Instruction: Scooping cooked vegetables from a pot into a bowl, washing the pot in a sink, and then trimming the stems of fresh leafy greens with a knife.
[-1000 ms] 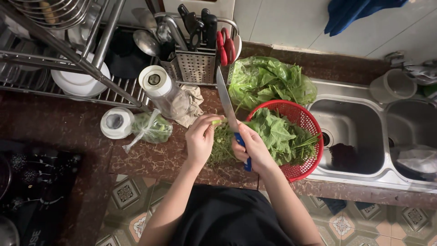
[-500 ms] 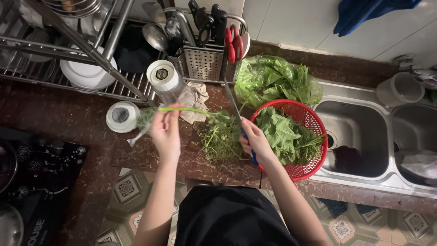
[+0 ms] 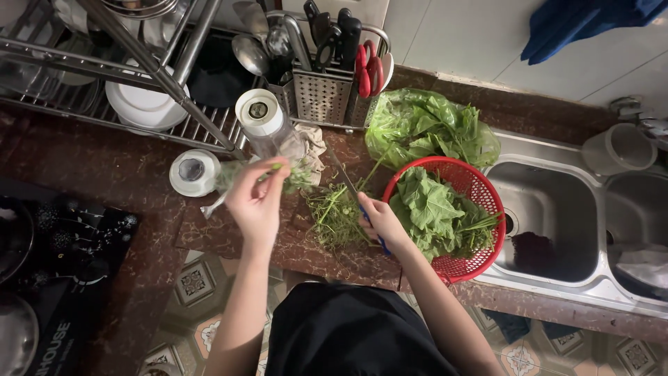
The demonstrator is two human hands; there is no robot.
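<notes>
While over the counter (image 3: 139,174): left hand (image 3: 256,202) w/ stem (image 3: 277,167), right hand (image 3: 379,221) w/ knife (image 3: 346,182).

A clear plastic bag of greens (image 3: 431,129) lies behind the red basket (image 3: 480,191).

- The person wears a plain black top (image 3: 351,331) of soft, matte cloth, seen from above as a dark rounded shape at the lower middle of the view.
- No print or pattern shows on the cloth.
- Both forearms are bare from the elbow down; no sleeve reaches them.
- The left hand (image 3: 255,202) shows no ring, watch or glove.
- The right hand (image 3: 381,221) is likewise bare, with no band at the wrist.
</notes>
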